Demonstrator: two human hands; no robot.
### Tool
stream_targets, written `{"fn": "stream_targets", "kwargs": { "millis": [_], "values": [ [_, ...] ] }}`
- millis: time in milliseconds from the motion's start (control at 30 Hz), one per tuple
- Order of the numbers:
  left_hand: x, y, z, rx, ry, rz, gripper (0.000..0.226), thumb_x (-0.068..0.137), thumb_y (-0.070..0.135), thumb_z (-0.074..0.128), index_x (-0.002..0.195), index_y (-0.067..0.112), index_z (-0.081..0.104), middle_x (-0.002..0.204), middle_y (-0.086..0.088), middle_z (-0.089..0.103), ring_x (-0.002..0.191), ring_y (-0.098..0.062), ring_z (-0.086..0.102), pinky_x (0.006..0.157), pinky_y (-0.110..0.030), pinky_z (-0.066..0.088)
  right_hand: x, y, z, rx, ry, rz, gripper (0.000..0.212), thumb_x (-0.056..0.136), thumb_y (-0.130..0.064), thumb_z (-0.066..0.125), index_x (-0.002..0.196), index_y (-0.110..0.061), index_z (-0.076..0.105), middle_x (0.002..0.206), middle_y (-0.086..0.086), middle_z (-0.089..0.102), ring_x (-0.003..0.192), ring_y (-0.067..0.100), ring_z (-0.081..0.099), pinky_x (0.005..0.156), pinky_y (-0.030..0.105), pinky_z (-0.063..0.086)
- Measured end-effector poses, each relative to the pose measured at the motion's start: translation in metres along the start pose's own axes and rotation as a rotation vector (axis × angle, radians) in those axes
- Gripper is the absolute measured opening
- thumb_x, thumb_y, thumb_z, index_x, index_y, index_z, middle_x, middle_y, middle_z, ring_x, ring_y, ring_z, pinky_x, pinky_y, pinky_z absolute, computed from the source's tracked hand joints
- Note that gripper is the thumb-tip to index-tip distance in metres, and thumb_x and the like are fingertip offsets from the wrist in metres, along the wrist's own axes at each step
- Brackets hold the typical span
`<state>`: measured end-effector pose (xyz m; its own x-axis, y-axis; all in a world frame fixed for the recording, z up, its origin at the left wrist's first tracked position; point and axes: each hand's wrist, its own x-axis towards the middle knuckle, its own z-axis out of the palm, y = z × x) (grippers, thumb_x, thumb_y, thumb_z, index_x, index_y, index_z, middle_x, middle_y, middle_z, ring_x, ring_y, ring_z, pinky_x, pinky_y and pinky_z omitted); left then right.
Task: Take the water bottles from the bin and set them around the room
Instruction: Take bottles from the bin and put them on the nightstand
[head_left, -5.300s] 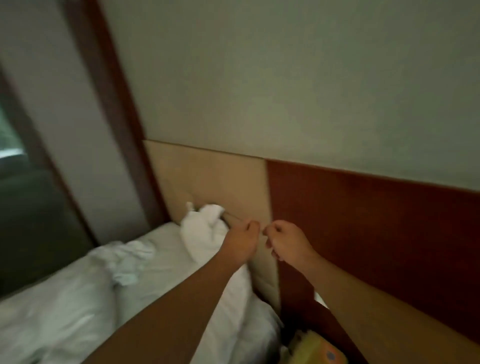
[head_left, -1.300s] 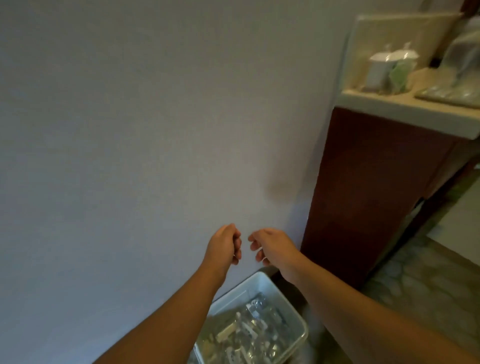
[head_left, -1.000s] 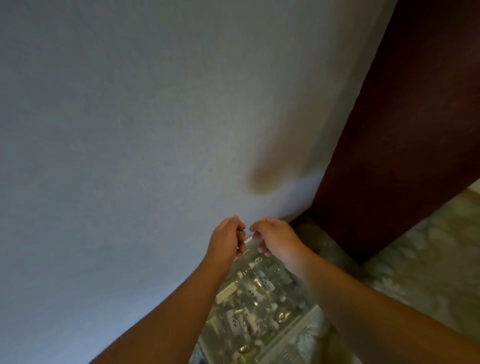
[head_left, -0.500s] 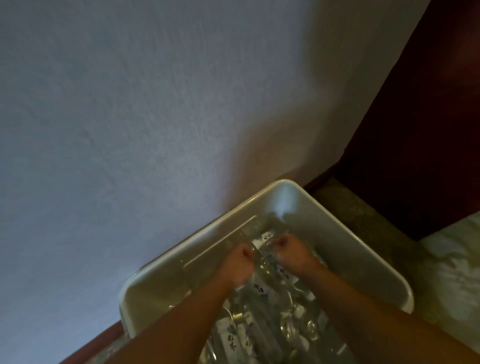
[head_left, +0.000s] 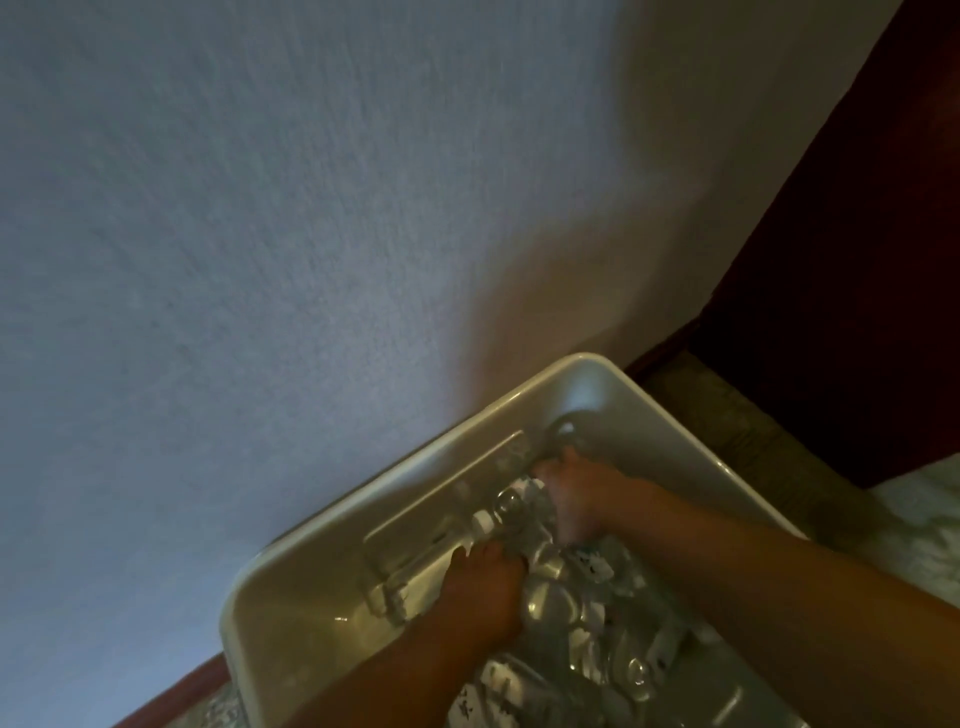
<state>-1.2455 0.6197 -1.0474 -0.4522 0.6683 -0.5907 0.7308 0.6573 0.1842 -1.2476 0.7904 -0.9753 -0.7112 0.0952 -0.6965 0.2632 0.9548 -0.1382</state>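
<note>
Light level: dim throughout.
Wall (head_left: 260, 234): grey-blue and grainy, with a warm cast and soft shadow above the bin (head_left: 587, 384).
Glare: small highlights on the bottles (head_left: 561, 608) and bin corner.
Sharpness: soft, with smeared bottles and hands.
Right edge: nearly black.

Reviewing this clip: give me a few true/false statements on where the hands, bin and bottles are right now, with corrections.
1. Both hands are down inside the bin. True.
2. The bin is empty. False: clear water bottles lie piled in it.
3. The bin sits against the wall. True.
4. The right hand is lifted clear above the rim. False: it is down among the bottles.
5. The left hand rests on the floor. False: it is inside the bin, on the bottles.
</note>
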Motion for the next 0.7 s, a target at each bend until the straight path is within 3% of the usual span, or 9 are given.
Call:
{"fn": "stream_targets", "kwargs": {
  "millis": [67,167,267,367,400,467,533,633,700],
  "values": [
    [-0.005,-0.002,-0.007,-0.017,0.011,-0.011,0.053,0.086,0.028,0.070,0.135,0.021,0.051,0.139,-0.011,0.052,0.128,-0.031,0.050,0.109,-0.045,0.034,-0.016,0.006,-0.012,-0.017,-0.047,0.035,0.078,0.078,-0.040,0.080,0.145,-0.014,0.047,0.149,0.014,0.047,0.138,0.034,0.043,0.111,0.044,0.043],
    [-0.028,-0.004,-0.025,-0.136,0.047,-0.003,0.057,0.086,0.032,0.072,0.137,0.028,0.047,0.138,-0.003,0.054,0.123,-0.025,0.054,0.102,-0.039,0.043,-0.049,0.025,-0.023,0.221,0.016,0.129,0.043,0.084,-0.040,0.074,0.119,-0.014,0.071,0.126,0.007,0.067,0.117,0.024,0.061,0.096,0.035,0.051],
    [-0.067,-0.010,-0.050,-0.525,0.059,-0.049,0.062,0.079,0.052,0.075,0.134,0.044,0.047,0.131,0.017,0.057,0.116,-0.008,0.056,0.091,-0.023,0.044,-0.093,0.042,-0.014,1.023,0.182,0.286,0.027,0.078,-0.030,0.080,0.099,-0.013,0.075,0.102,0.008,0.075,0.095,0.025,0.071,0.080,0.036,0.058],
    [-0.113,-0.003,-0.090,-0.993,0.039,-0.107,0.061,0.066,0.057,0.080,0.121,0.049,0.054,0.110,0.035,0.063,0.099,0.008,0.063,0.079,-0.012,0.048,-0.139,0.030,-0.007,1.790,0.153,0.326,0.026,0.083,-0.020,0.076,0.101,-0.002,0.074,0.099,0.019,0.075,0.080,0.026,0.076,0.078,0.042,0.062],
    [-0.126,0.004,-0.105,-1.140,0.020,-0.130,0.063,0.063,0.053,0.083,0.120,0.044,0.058,0.106,0.029,0.070,0.096,0.002,0.069,0.080,-0.018,0.054,-0.154,0.021,-0.010,1.997,0.105,0.302,0.030,0.085,-0.017,0.073,0.108,0.002,0.071,0.101,0.022,0.074,0.080,0.027,0.074,0.077,0.040,0.062],
    [-0.153,0.020,-0.138,-1.371,0.022,-0.150,0.071,0.059,0.045,0.088,0.123,0.030,0.063,0.110,0.008,0.076,0.102,-0.016,0.073,0.091,-0.043,0.058,-0.187,0.003,-0.024,2.275,0.023,0.217,0.042,0.084,-0.013,0.067,0.121,0.007,0.062,0.104,0.025,0.072,0.088,0.031,0.071,0.082,0.042,0.060],
    [-0.185,0.035,-0.178,-1.492,0.060,-0.142,0.072,0.058,0.045,0.089,0.123,0.026,0.063,0.114,-0.001,0.075,0.107,-0.026,0.071,0.096,-0.053,0.055,-0.225,-0.011,-0.053,2.373,-0.037,0.068,0.049,0.083,-0.011,0.065,0.128,0.008,0.058,0.112,0.028,0.068,0.093,0.035,0.067,0.088,0.044,0.056],
    [-0.235,0.058,-0.248,-1.603,0.089,-0.098,0.058,0.070,0.041,0.084,0.122,0.024,0.064,0.116,-0.006,0.075,0.106,-0.030,0.072,0.090,-0.049,0.058,-0.287,-0.018,-0.109,2.346,-0.064,-0.159,0.062,0.061,-0.006,0.087,0.119,0.005,0.069,0.112,0.027,0.063,0.088,0.033,0.066,0.077,0.040,0.057],
    [-0.267,0.076,-0.299,-1.672,0.082,-0.048,0.054,0.076,0.038,0.082,0.124,0.021,0.064,0.118,-0.014,0.073,0.107,-0.035,0.070,0.090,-0.052,0.056,-0.330,-0.013,-0.151,2.297,-0.050,-0.247,0.061,0.054,0.002,0.085,0.115,0.000,0.074,0.111,0.025,0.067,0.092,0.035,0.071,0.077,0.043,0.059]
  ]
}}
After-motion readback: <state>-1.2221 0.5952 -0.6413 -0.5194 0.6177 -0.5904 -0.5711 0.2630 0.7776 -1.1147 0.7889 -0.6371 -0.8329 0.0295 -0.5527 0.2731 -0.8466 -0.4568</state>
